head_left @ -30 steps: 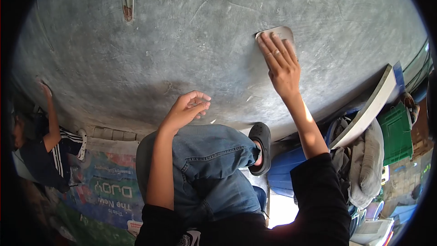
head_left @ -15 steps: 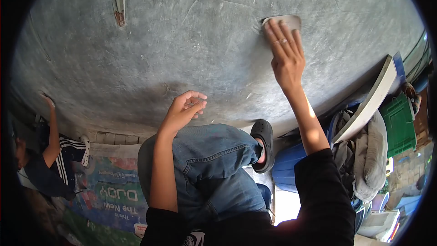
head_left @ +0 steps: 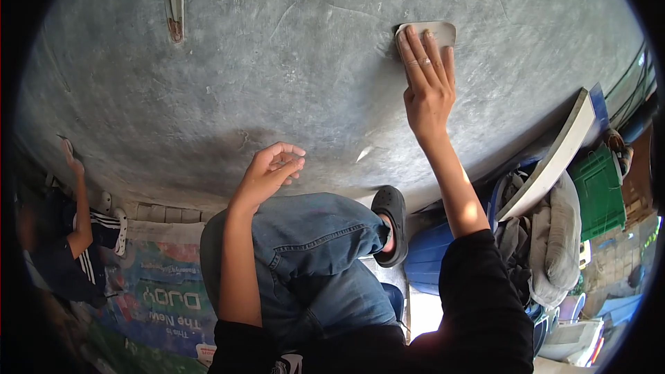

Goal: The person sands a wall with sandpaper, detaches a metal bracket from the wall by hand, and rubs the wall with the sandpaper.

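My right hand (head_left: 431,90) lies flat with its fingers stretched over a sheet of sandpaper (head_left: 441,33), pale grey-tan with rounded corners. It presses the sheet against a grey plastered wall (head_left: 305,62). My left hand (head_left: 271,170) hangs over my raised knee, in front of the wall's lower part. Its fingers are loosely curled with a gap to the thumb, and nothing shows in them.
At far left another person's hand (head_left: 72,158) reaches to the same wall. A printed banner (head_left: 163,280) covers the floor there. On the right are a white board (head_left: 547,159), a green crate (head_left: 601,194), grey cloth bundles (head_left: 562,235) and a blue container (head_left: 426,256). A metal strip (head_left: 174,0) runs down the wall.
My right hand and the sandpaper have shifted slightly left, and the hand looks less blurred. My left hand keeps its loose curl. The whole view has drifted a little.
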The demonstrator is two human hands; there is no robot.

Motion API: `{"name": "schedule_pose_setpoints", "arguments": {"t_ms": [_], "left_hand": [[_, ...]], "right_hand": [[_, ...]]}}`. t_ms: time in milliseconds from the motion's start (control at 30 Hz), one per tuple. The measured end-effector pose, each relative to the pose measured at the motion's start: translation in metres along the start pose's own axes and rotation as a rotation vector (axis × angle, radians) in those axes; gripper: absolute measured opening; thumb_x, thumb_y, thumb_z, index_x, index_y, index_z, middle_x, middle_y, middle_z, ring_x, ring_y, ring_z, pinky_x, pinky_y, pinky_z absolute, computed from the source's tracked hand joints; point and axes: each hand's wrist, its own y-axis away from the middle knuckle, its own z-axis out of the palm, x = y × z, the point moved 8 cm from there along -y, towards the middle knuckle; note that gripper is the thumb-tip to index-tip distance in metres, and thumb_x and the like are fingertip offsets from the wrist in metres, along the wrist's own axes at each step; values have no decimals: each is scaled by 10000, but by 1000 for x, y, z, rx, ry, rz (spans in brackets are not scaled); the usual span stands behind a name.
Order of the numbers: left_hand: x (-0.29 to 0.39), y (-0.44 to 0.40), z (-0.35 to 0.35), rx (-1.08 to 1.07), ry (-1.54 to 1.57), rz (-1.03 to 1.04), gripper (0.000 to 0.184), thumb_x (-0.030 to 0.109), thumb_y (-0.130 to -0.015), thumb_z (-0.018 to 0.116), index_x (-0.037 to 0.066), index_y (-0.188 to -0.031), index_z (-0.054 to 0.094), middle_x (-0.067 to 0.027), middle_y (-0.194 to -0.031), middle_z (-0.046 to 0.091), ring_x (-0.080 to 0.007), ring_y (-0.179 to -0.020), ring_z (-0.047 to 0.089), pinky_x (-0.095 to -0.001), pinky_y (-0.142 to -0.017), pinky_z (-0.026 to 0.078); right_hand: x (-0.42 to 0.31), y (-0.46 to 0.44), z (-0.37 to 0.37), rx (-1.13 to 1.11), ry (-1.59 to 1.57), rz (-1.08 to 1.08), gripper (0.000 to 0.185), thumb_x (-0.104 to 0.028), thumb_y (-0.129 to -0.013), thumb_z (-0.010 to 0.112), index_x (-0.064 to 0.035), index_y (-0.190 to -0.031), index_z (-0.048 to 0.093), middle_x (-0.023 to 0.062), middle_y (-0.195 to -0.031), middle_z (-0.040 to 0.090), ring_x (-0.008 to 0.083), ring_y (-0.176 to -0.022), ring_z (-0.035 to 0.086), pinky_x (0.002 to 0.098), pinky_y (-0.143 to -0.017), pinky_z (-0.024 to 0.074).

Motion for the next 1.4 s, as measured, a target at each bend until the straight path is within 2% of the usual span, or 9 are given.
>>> {"name": "schedule_pose_setpoints", "arguments": {"t_ms": [133,233,633,867,933,1067,1167,1267,1400], "left_hand": [[5,0,-3,34,57,13,193,174,-838,620,62,-995,604,-34,-861,606,-100,-754,582,-236,-651,463],[0,2,0,30,49,-7,198,177,-837,622,61,-997,603,-36,-860,605,-103,-753,584,-237,-649,466],[4,2,-1,19,-14,-34,192,200,-880,566,65,-1014,588,-32,-865,592,-119,-792,582,-244,-689,477],[41,8,-18,218,176,363,156,174,-901,545,28,-924,594,-13,-723,554,-88,-690,532,-236,-648,447],[40,9,-16,209,117,378,152,170,-898,551,25,-919,592,-12,-730,556,-86,-692,531,-232,-648,442],[43,7,-13,201,132,391,145,161,-895,555,23,-921,590,-10,-734,557,-82,-690,527,-227,-646,436],[41,9,-7,170,106,406,144,157,-893,558,20,-923,587,-9,-739,560,-81,-690,525,-225,-646,436],[46,8,-5,157,84,410,138,148,-892,557,17,-925,584,-12,-740,561,-80,-692,526,-225,-644,436],[46,11,-4,148,105,420,132,141,-889,558,16,-925,583,-16,-739,563,-81,-689,525,-227,-644,428]], "right_hand": [[-26,8,4,-122,-158,-159,433,1,-761,527,-154,-1159,596,-46,-1262,532,181,-1157,509,424,-1010,340],[0,-5,-3,31,-38,80,435,18,-768,513,-163,-1154,600,-43,-1270,524,178,-1157,509,416,-1012,341],[-8,-3,0,-60,-178,-21,507,14,-731,545,-151,-1210,558,-37,-1282,514,190,-1195,472,439,-1049,291],[-13,13,6,-121,-209,-96,524,44,-730,496,-127,-1224,543,-10,-1317,483,209,-1229,438,443,-1055,284],[25,11,-6,-11,-61,181,496,-30,-751,515,-127,-1238,528,-1,-1314,484,198,-1228,435,437,-1045,299],[21,26,-2,-101,-137,32,575,103,-732,447,-124,-1256,511,26,-1331,465,253,-1247,414,467,-1042,283],[47,33,-5,34,-156,359,644,138,-689,457,-129,-1274,490,30,-1349,442,261,-1269,381,469,-1053,279],[14,46,3,-184,-241,52,711,165,-645,448,-142,-1286,480,47,-1337,450,282,-1248,406,477,-1057,268],[72,39,-13,121,-150,421,689,176,-678,433,-157,-1279,489,38,-1341,444,265,-1256,397,453,-1057,287]]}}
